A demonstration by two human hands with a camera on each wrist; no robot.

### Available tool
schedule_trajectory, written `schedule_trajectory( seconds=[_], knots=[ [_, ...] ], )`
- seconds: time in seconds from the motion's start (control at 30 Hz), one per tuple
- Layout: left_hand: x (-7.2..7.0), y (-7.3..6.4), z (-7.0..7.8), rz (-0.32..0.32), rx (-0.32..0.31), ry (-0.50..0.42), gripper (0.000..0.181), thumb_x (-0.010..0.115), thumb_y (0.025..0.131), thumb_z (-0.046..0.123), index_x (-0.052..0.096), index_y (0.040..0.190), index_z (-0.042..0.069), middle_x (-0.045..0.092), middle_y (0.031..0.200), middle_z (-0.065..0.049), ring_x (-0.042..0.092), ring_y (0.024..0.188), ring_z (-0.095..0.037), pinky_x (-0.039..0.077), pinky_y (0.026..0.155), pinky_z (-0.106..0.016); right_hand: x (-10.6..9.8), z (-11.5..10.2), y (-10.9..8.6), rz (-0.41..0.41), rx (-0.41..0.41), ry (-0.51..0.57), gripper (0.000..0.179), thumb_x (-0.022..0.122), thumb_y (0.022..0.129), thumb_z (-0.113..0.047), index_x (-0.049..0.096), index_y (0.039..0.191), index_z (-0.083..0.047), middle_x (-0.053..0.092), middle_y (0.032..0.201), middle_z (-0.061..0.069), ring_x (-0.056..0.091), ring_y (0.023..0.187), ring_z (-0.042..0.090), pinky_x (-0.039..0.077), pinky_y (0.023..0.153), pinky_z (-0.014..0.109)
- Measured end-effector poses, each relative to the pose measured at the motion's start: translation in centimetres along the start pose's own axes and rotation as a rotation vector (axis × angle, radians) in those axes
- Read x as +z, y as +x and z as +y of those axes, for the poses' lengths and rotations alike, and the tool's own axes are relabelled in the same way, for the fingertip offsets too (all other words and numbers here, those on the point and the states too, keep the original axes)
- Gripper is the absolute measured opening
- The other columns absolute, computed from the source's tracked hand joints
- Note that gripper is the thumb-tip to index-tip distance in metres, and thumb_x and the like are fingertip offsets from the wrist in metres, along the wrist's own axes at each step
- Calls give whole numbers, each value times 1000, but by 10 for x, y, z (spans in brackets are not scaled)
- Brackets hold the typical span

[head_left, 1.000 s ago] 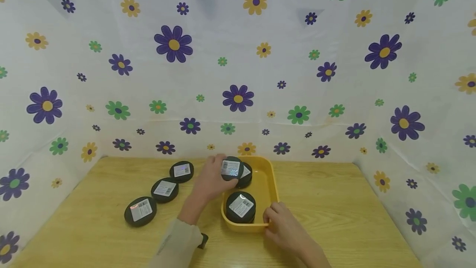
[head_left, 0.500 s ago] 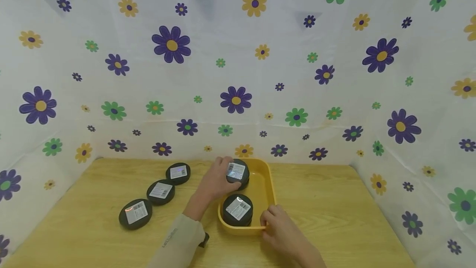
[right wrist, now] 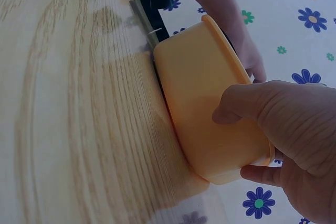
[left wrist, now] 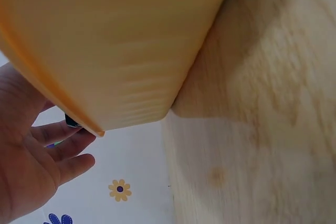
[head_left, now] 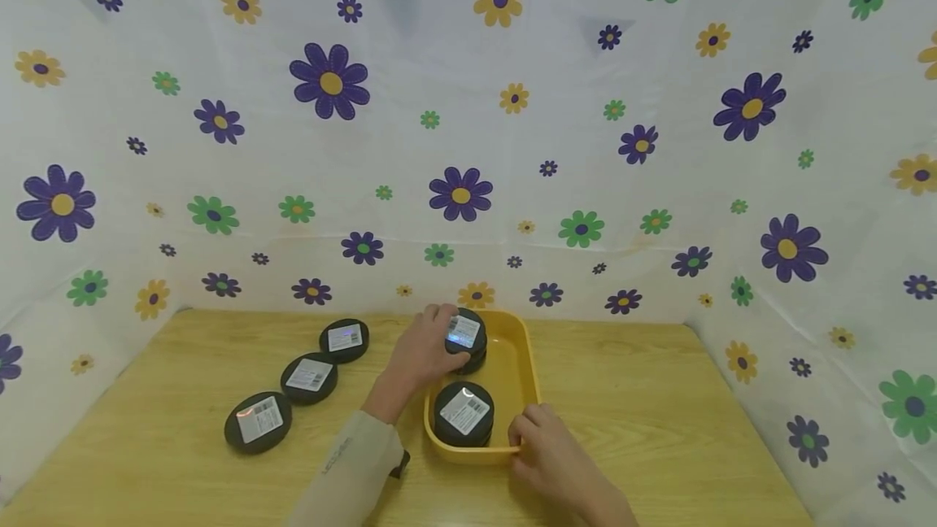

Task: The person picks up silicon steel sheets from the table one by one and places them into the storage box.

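At the far left of the yellow tub [head_left: 514,364], my left hand [head_left: 420,354] grips a black round disc [head_left: 465,332] with a white barcode label. The disc sits squarely over a stack of like discs, with thumb and fingers at its left side. A second stack of black discs [head_left: 464,415] stands in the near left part of the tub. My right hand [head_left: 555,455] holds the tub's near right corner. In the right wrist view, the thumb of the right hand [right wrist: 294,129] presses the tub's outer wall [right wrist: 210,87]. The left wrist view shows the left hand [left wrist: 29,153] beyond the tub's rim.
Left of the tub, three labelled black discs lie in a slanting row on the wooden table [head_left: 644,397]: a near disc [head_left: 258,423], a middle disc [head_left: 310,378] and a far disc [head_left: 344,340]. A flower-patterned white sheet [head_left: 410,128] closes the back and sides.
My left hand has moved the disc a little right, from partly overlapping the far stack to directly over it. The right hand keeps its hold on the tub. The head view has shifted slightly.
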State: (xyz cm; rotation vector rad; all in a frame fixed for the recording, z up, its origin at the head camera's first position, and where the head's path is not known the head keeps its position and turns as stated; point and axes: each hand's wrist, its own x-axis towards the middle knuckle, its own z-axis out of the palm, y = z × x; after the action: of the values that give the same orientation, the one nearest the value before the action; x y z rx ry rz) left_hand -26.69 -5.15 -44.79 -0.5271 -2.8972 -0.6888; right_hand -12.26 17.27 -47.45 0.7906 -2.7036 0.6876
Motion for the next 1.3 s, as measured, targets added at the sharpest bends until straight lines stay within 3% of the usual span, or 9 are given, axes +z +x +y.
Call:
schedule_trajectory(
  seconds=[0.4, 0.63, 0.9, 1.3],
  knots=[
    [7, 7, -2, 12, 10, 59, 73, 79, 80, 42, 47, 137, 9, 56, 131, -16, 50, 112, -32, 45, 100, -48, -4, -3, 1, -91, 87, 22, 24, 74, 79, -11, 55, 85, -23, 41, 87, -13, 41, 87, 7, 40, 77, 23],
    [11, 7, -5, 5, 5, 96, 74, 76, 82, 45, 45, 140, 10, 56, 133, -15, 49, 115, -32, 43, 103, -48, -4, -3, 1, -76, 66, 11, 23, 74, 77, -10, 55, 84, -22, 41, 87, -13, 41, 85, 7, 40, 76, 21],
    [11, 7, -4, -10, 4, 99, 75, 74, 84, 45, 42, 142, 10, 54, 136, -17, 47, 118, -34, 40, 106, -50, -6, -5, 2, -108, 109, 24, 23, 74, 79, -10, 55, 85, -23, 42, 87, -12, 41, 87, 8, 40, 78, 22],
    [10, 4, -3, -40, 45, 161, 75, 73, 87, 44, 39, 146, 11, 53, 137, -18, 46, 117, -35, 39, 105, -51, -3, -2, 1, -39, 39, -7, 27, 77, 74, -9, 55, 84, -21, 40, 86, -13, 40, 85, 8, 39, 77, 22]
  ],
)
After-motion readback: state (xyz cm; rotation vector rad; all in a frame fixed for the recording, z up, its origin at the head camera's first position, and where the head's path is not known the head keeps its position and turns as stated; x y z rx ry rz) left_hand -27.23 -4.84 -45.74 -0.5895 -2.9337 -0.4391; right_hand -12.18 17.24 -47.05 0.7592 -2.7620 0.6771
